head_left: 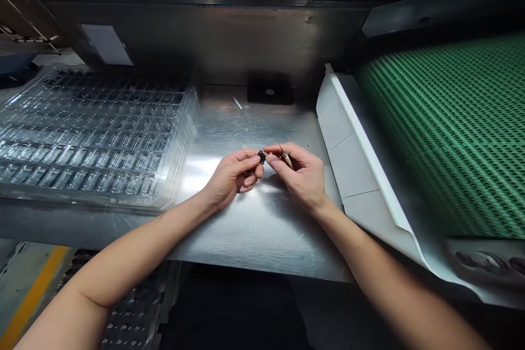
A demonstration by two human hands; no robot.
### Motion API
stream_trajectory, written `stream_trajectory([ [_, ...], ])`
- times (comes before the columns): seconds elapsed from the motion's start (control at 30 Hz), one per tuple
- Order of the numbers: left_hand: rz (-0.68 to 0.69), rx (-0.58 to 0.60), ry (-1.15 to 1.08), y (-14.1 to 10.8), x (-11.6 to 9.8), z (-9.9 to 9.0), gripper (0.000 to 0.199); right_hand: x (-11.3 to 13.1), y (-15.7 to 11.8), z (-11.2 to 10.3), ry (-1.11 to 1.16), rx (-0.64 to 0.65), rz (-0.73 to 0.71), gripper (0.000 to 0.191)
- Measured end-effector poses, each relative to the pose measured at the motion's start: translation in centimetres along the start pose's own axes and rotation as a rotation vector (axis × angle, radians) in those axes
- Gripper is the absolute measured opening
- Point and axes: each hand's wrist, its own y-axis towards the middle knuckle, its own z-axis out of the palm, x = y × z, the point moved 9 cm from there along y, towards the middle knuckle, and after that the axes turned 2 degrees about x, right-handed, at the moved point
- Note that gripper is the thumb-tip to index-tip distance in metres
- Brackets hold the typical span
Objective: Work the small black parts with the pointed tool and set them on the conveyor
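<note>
Over the middle of the metal table (262, 240), my left hand (235, 176) pinches a small black part (261, 157) between thumb and fingertips. My right hand (302, 174) is close beside it on the right, with its thumb and index fingertip at the part's right side. A thin pointed tool with a pale body (286, 159) lies within my right hand, its dark tip pointing up and left. Whatever is between the right fingertips is too small to make out clearly.
Stacked clear plastic trays (164, 175) with many compartments stand at the left, dark pieces in the back rows. A black block (269, 91) lies at the back. On the right are a white panel (356, 147) and a green mesh belt (455, 131).
</note>
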Motion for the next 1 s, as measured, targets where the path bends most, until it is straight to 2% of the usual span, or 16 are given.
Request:
stream_trajectory([
  [0.2,-0.023,0.065,-0.010,-0.1,0.0,0.7,0.043,-0.7,-0.1,0.2,0.049,0.009,0.077,0.017],
  [0.53,-0.048,0.080,0.054,-0.1,0.3,0.4,0.042,-0.8,0.1,0.6,0.100,0.033,0.092,0.021],
  [0.7,-0.073,0.073,0.073,0.0,0.6,0.4,0.048,-0.3,0.0,0.8,0.086,0.085,0.068,0.020],
  [1.0,-0.140,0.082,0.086,0.0,1.4,0.1,0.044,-1.1,-0.1,0.8,0.092,0.101,0.149,0.023],
])
